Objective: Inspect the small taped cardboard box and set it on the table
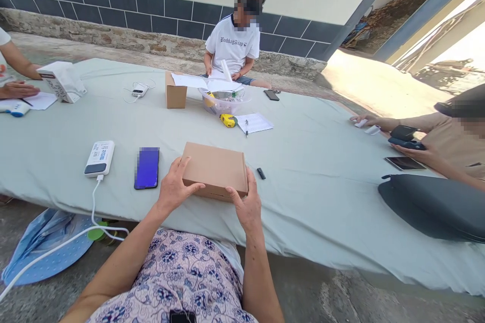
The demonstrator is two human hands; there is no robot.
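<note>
A closed brown cardboard box (215, 164) lies flat on the cloth-covered table before me. My left hand (176, 184) grips its left side, thumb along the front edge. On the right side my right hand (247, 199) clasps the box, its thumb at the front corner and fingers along the end. To the left of the box lies a phone (147, 168) with a blue screen, and farther left a white power bank (99, 159) with a white cable plugged in. Just right of the box is a small black object (261, 173), too small to name.
Beyond the box sit a yellow tape measure (228, 120), a paper with a pen (247, 128), a plastic basket (227, 106) and an upright cardboard box (176, 96). A dark bag (435, 207) rests at right. People sit at the far side, left and right.
</note>
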